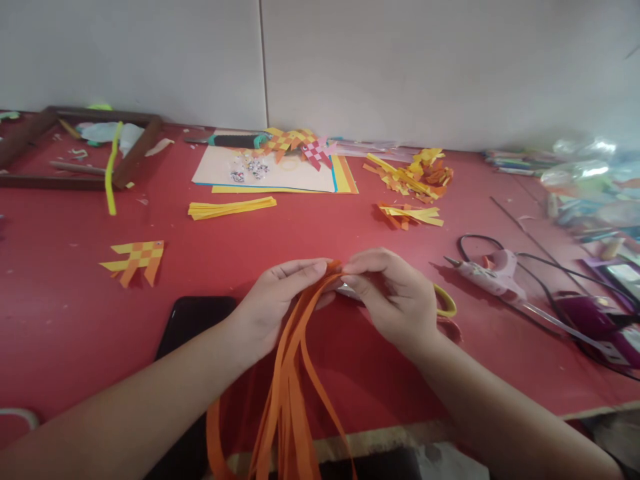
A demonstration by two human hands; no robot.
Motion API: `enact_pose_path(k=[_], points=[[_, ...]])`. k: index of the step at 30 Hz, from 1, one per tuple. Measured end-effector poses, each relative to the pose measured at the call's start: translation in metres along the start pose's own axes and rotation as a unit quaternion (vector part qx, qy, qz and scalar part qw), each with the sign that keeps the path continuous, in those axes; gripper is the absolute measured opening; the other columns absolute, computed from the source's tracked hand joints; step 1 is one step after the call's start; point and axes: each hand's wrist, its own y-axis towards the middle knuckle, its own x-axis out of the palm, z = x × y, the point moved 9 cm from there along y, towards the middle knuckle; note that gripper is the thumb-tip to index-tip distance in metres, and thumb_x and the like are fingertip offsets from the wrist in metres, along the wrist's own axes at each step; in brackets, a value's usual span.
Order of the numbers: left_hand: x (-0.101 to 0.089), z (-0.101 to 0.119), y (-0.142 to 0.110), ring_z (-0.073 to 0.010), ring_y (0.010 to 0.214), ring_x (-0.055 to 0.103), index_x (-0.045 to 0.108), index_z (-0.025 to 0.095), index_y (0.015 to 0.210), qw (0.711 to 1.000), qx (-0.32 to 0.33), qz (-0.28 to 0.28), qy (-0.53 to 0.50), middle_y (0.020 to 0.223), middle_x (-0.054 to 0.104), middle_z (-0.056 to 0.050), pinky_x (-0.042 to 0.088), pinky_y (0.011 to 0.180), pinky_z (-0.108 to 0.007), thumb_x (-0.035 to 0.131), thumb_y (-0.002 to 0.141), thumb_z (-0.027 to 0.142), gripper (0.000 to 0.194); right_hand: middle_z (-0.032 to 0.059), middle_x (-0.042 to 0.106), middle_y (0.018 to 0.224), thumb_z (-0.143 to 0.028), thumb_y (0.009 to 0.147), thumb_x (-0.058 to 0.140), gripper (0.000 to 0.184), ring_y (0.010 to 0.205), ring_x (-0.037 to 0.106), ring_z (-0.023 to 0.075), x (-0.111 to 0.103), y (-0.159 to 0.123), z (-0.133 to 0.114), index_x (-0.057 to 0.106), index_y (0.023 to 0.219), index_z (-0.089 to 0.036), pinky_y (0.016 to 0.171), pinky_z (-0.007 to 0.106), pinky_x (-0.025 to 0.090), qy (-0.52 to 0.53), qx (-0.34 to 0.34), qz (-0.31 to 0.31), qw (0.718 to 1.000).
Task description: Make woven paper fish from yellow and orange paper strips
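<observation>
Many orange strips (pixel 293 373) hang in a loose bunch between the person's hands, their upper ends gathered at the fingertips and their lengths trailing down past the front edge of the red table (pixel 320 233). The left hand (pixel 267 303) pinches the bunch near its top, thumb over the strips, which seems to steady them as one bundle. The right hand (pixel 400 300) closes thumb and forefinger at the upper ends, just beside the left fingertips; so near a grip probably gives fine control over the thin ends. Letting the rest dangle likely spares the strips from creasing.

Just behind the right hand shows a yellow loop handle (pixel 447 301), partly hidden by it. A black phone (pixel 200 320) lies partly under the left forearm. Farther back, yellow strips (pixel 233 208) lie in a flat, aligned bundle, perhaps to keep them sorted by colour. A woven paper fish (pixel 140 257) rests apart at the left, maybe so that nothing presses on it. The glue gun (pixel 487 277) lies on its side at the right, its nozzle pointing away from the wrist, near loose cable.
</observation>
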Motion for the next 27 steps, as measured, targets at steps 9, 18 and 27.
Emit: enact_pose_path(k=[9,18,27], points=[[0.001,-0.001,0.000,-0.0181,0.086,0.072,0.076,0.015,0.083,1.000,-0.009,0.002,0.016,0.087,0.077,-0.007,0.056,0.088,-0.030,0.078,0.074,0.020,0.010,0.0007,0.064,0.080,-0.016,0.085,0.065,0.005,0.074,0.063,0.0131,0.003,0.000,0.011,0.065,0.085,-0.021,0.067,0.028,0.053,0.031,0.052,-0.001,0.998],[0.003,-0.004,0.000,-0.0181,0.089,0.072,0.077,0.015,0.085,0.999,-0.013,-0.026,0.023,0.090,0.077,-0.007,0.054,0.091,-0.030,0.078,0.074,0.020,0.012,0.0024,0.070,0.085,-0.014,0.081,0.068,0.007,0.078,0.068,0.0141,0.003,0.002,0.017,0.069,0.082,-0.021,0.071,0.028,0.058,0.103,0.083,0.004,0.991],[0.004,-0.003,-0.001,-0.0150,0.084,0.072,0.077,0.014,0.084,0.999,-0.014,-0.034,0.012,0.088,0.077,-0.006,0.055,0.086,-0.026,0.080,0.072,0.017,0.013,0.0000,0.074,0.086,-0.013,0.078,0.072,0.015,0.079,0.070,0.0129,-0.001,0.001,0.018,0.076,0.086,-0.026,0.070,0.025,0.059,0.077,0.097,0.024,0.992]])
